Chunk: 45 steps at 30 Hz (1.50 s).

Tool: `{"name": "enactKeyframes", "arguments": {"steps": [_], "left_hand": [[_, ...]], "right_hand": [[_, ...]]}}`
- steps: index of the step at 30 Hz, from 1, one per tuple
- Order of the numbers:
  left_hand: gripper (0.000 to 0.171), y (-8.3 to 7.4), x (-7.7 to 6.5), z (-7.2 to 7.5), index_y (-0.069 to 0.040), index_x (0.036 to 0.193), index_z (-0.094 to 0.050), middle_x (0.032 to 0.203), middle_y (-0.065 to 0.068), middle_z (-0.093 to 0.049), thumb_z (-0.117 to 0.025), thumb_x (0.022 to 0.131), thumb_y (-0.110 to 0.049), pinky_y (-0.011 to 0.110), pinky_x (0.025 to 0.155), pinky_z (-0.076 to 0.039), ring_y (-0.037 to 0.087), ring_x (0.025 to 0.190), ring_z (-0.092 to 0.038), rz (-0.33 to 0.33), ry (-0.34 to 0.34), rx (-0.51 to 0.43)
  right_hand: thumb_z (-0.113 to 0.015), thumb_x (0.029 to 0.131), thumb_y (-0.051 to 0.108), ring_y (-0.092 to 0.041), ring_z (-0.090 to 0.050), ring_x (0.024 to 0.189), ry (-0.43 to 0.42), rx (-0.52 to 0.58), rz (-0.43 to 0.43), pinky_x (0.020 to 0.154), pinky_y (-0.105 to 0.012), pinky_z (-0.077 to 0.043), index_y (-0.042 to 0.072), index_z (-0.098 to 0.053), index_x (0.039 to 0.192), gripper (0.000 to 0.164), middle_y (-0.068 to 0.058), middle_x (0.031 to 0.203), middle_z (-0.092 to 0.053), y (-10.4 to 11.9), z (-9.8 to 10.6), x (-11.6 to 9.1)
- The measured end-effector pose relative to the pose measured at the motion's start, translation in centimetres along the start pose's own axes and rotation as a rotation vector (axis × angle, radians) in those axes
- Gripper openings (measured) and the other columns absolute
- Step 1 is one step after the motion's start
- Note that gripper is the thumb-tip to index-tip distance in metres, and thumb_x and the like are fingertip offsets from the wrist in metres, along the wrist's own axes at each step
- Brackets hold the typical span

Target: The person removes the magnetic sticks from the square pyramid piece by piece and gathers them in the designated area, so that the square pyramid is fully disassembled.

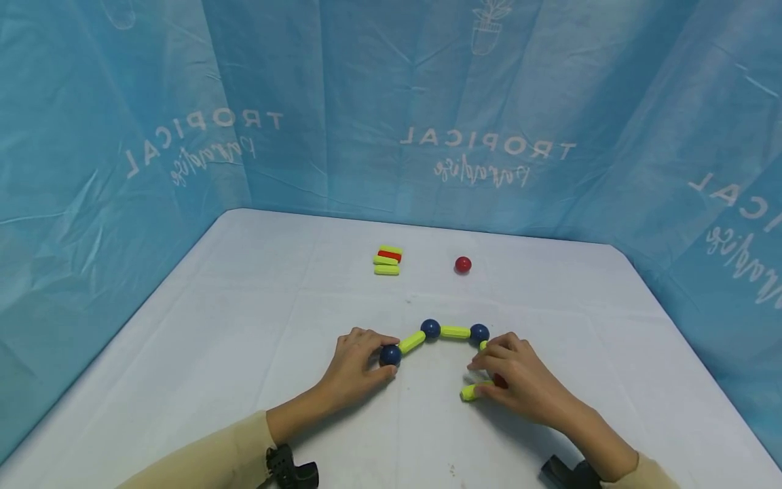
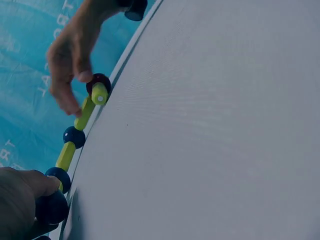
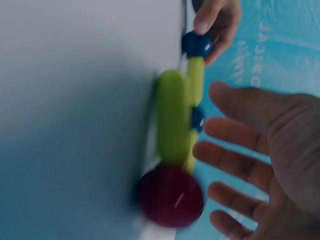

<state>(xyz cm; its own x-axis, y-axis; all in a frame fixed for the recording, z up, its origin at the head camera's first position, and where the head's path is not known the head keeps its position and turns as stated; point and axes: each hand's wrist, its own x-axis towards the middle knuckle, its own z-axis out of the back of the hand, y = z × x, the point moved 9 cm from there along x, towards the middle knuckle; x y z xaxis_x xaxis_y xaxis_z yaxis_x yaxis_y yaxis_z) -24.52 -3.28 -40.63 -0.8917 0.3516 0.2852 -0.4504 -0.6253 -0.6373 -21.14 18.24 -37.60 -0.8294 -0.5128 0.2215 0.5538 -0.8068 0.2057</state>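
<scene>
On the white table lies a chain of yellow-green rods (image 1: pixel 455 332) and dark blue balls, curving away from me. My left hand (image 1: pixel 357 363) holds the blue ball (image 1: pixel 391 355) at the chain's left end between thumb and fingers. Another blue ball (image 1: pixel 430 329) sits mid-chain, and a third blue ball (image 1: pixel 479 333) is further right. My right hand (image 1: pixel 519 380) hovers by the chain's right end, its fingers loosely extended in the right wrist view. Beside them, apart from the fingers, is a dark red ball (image 3: pixel 172 196) with a yellow-green rod (image 3: pixel 171 117) joined to it.
Toward the back of the table (image 1: pixel 293 272) lie several loose yellow-green rods (image 1: pixel 387 270) with a red rod (image 1: pixel 389 255) among them. To their right sits a loose red ball (image 1: pixel 463 264). A blue printed curtain (image 1: pixel 366 102) hangs behind and around the table.
</scene>
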Motion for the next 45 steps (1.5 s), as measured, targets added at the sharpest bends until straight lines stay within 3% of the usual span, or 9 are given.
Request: {"name": "enactKeyframes", "arguments": {"steps": [8, 16, 24, 37, 45], "left_hand": [[0.041, -0.3, 0.3, -0.2, -0.017, 0.108, -0.067, 0.099, -0.001, -0.065, -0.08, 0.073, -0.033, 0.039, 0.086, -0.032, 0.014, 0.093, -0.047, 0.013, -0.05, 0.088], [0.038, -0.5, 0.4, -0.4, -0.016, 0.107, -0.067, 0.097, 0.0, -0.064, -0.078, 0.074, -0.032, 0.041, 0.086, -0.032, 0.014, 0.091, -0.046, 0.011, -0.05, 0.09], [0.036, -0.4, 0.6, -0.3, -0.016, 0.107, -0.067, 0.099, 0.0, -0.064, -0.078, 0.075, -0.029, 0.042, 0.088, -0.033, 0.015, 0.092, -0.046, 0.008, -0.046, 0.104], [0.038, 0.7, 2.0, 0.0, -0.017, 0.113, -0.065, 0.104, 0.001, -0.065, -0.077, 0.077, -0.024, 0.041, 0.087, -0.032, 0.017, 0.096, -0.047, 0.008, -0.051, 0.094], [0.041, 0.3, 2.4, -0.6, -0.017, 0.113, -0.065, 0.103, 0.002, -0.065, -0.078, 0.076, -0.03, 0.043, 0.089, -0.032, 0.017, 0.096, -0.049, -0.025, 0.017, 0.087]], "right_hand": [[-0.078, 0.075, 0.037, -0.023, -0.045, 0.113, 0.013, -0.006, -0.091, 0.089, -0.043, -0.04, 0.019, -0.063, 0.121, 0.051, 0.0, 0.122, -0.063, 2.0, -1.1, 5.8], [-0.078, 0.075, 0.036, -0.025, -0.046, 0.112, 0.093, 0.012, -0.12, 0.089, -0.042, -0.04, 0.018, -0.064, 0.121, 0.051, -0.003, 0.125, -0.062, 2.3, -3.8, 9.2], [-0.077, 0.076, 0.035, -0.021, -0.047, 0.103, 0.126, 0.013, -0.139, 0.087, -0.038, -0.04, 0.019, -0.067, 0.114, 0.043, -0.001, 0.118, -0.064, 2.0, -4.2, 9.0], [-0.075, 0.078, 0.037, -0.014, -0.045, 0.088, 0.071, 0.032, -0.125, 0.078, -0.032, -0.038, 0.02, -0.071, 0.105, 0.032, 0.003, 0.1, -0.066, 1.5, -4.1, 7.7], [-0.074, 0.078, 0.038, -0.011, -0.043, 0.082, 0.04, 0.02, -0.084, 0.072, -0.028, -0.035, 0.02, -0.074, 0.098, 0.027, 0.006, 0.089, -0.067, 1.6, -4.0, 7.4]]}}
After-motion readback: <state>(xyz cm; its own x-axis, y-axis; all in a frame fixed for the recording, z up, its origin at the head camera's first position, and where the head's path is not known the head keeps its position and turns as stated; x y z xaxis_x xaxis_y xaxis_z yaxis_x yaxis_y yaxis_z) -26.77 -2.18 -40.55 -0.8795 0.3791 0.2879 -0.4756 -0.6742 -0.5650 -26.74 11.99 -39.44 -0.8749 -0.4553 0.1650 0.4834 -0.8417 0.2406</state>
